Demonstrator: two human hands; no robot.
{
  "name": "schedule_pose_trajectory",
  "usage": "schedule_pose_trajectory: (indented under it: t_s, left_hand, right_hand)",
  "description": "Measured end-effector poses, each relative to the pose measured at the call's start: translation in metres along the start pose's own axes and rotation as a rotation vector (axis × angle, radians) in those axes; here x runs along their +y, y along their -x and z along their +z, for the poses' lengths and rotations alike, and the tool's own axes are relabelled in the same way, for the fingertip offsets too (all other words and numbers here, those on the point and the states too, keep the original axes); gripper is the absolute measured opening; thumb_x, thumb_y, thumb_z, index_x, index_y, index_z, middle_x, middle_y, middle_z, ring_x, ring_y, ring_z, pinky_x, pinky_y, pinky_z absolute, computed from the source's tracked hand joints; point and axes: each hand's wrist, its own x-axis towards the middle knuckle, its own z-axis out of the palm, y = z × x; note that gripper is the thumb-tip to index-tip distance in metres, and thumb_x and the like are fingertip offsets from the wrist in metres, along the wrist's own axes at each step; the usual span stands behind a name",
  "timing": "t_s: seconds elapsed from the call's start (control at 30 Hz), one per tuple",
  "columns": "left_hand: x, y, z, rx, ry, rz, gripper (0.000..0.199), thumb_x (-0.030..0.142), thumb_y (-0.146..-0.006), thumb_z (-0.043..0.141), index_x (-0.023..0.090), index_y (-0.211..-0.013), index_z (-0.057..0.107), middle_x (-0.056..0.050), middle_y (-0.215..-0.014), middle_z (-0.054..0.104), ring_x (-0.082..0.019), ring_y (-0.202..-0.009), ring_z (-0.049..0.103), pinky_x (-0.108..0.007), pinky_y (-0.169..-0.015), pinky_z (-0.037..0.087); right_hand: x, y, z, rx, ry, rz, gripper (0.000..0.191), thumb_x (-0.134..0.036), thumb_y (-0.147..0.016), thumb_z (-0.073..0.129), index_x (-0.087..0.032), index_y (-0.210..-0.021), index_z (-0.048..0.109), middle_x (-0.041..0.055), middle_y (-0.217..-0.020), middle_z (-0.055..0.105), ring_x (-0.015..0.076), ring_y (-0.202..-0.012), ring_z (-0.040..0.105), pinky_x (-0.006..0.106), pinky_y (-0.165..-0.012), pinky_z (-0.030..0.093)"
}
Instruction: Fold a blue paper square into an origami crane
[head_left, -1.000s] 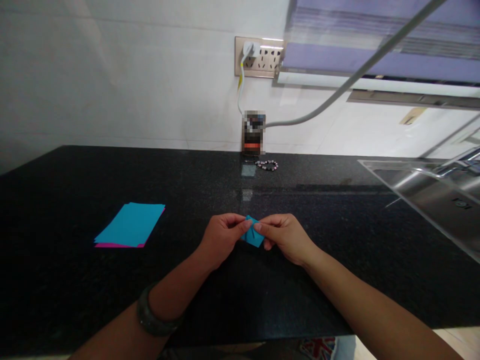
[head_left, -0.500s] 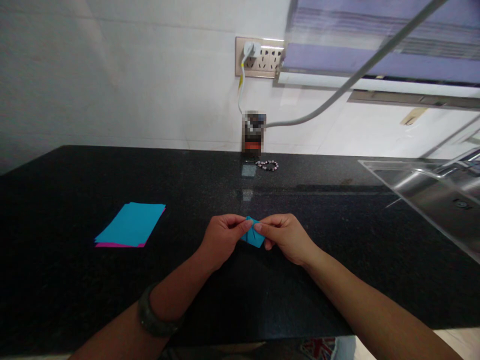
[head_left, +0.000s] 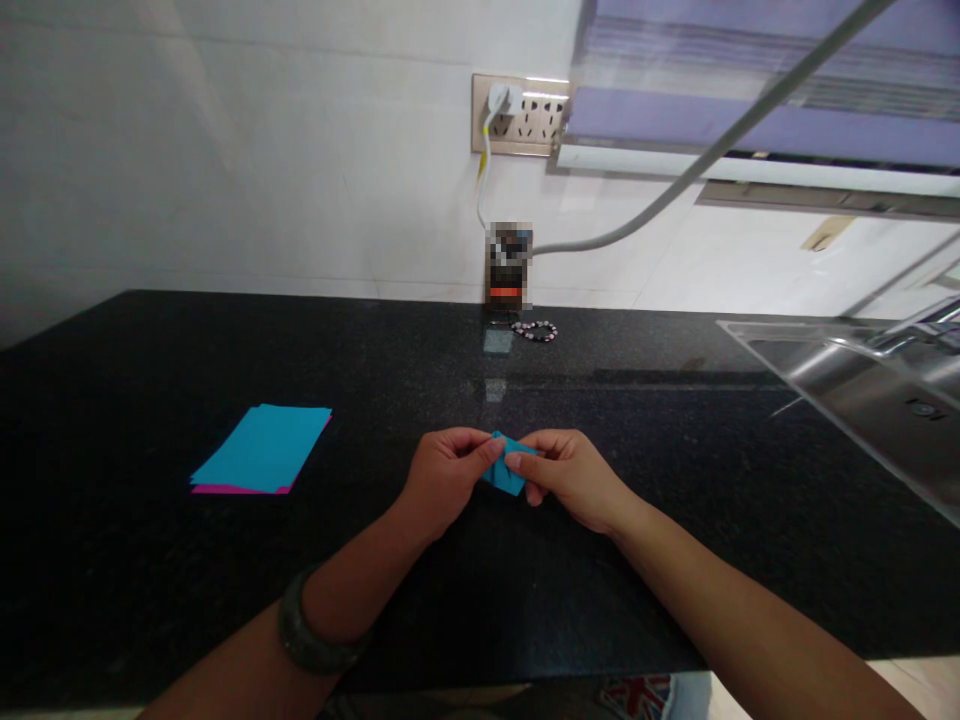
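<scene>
A small folded piece of blue paper (head_left: 507, 476) is held between both hands above the black countertop (head_left: 375, 380). My left hand (head_left: 442, 480) pinches its left side, thumb on top. On the right side, my right hand (head_left: 574, 475) grips the same paper with its thumb across the front face. The two thumbs are close together near the paper's upper part. Fingers behind the paper are partly hidden. A stack of blue sheets (head_left: 266, 447) lies to the left, with a pink sheet (head_left: 240, 490) showing beneath its edge.
A blurred upright object (head_left: 509, 268) with a beaded strap (head_left: 536, 331) stands against the wall. A white cable (head_left: 482, 185) runs to the wall socket (head_left: 521, 115). A grey hose (head_left: 675, 190) crosses the upper right. The steel sink (head_left: 862, 370) is at the right.
My right thumb has shifted very slightly left on the blue paper. Both hands keep their hold, and the paper stays almost in place.
</scene>
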Motion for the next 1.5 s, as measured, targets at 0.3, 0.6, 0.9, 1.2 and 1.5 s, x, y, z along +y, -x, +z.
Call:
schedule_pose_trajectory:
  t_s: [0.3,0.6,0.9,1.2,1.5]
  left_hand:
    - [0.003,0.001,0.001,-0.011,-0.032,0.0,0.021,0.033,-0.068,0.062,0.013,-0.07,0.067,-0.001,-0.062,0.063,-0.012,-0.057,0.054,-0.023,-0.056,0.042]
    - [0.0,0.0,0.001,-0.068,-0.03,-0.007,0.022,0.034,-0.07,0.06,0.012,-0.067,0.06,0.001,-0.058,0.057,-0.009,-0.054,0.049,-0.021,-0.054,0.039]
    - [-0.001,0.0,0.001,-0.097,-0.075,0.006,0.024,0.036,-0.072,0.057,0.013,-0.072,0.061,0.0,-0.062,0.057,-0.011,-0.056,0.05,-0.022,-0.055,0.04]
    - [-0.002,0.002,0.001,-0.098,-0.128,0.053,0.023,0.035,-0.073,0.055,0.014,-0.066,0.058,0.001,-0.058,0.055,-0.01,-0.054,0.049,-0.022,-0.053,0.038]
    - [-0.008,0.002,-0.001,-0.148,-0.261,0.086,0.028,0.039,-0.076,0.049,0.014,-0.072,0.06,-0.001,-0.062,0.058,-0.012,-0.057,0.051,-0.023,-0.054,0.039]
  right_hand:
    - [0.0,0.0,0.002,-0.019,0.07,0.034,0.024,-0.034,-0.066,0.064,-0.014,-0.06,0.052,-0.0056,-0.043,0.047,0.0047,-0.038,0.042,0.017,-0.039,0.033]
    - [-0.003,0.001,0.001,-0.008,0.114,0.016,0.024,-0.032,-0.068,0.062,-0.015,-0.057,0.051,-0.0057,-0.041,0.046,0.0046,-0.037,0.041,0.017,-0.038,0.028]
    - [-0.003,0.0,0.001,0.031,0.097,0.017,0.022,-0.031,-0.067,0.063,-0.014,-0.059,0.052,-0.0054,-0.043,0.047,0.0047,-0.038,0.041,0.018,-0.038,0.03]
    - [-0.003,0.002,0.0,0.037,0.074,0.008,0.021,-0.033,-0.066,0.064,-0.014,-0.062,0.056,-0.0049,-0.045,0.049,0.0053,-0.039,0.042,0.018,-0.039,0.031]
    - [0.002,0.0,-0.002,0.085,0.074,-0.025,0.021,-0.034,-0.069,0.062,-0.014,-0.063,0.057,-0.0046,-0.044,0.049,0.0051,-0.039,0.04,0.019,-0.041,0.027]
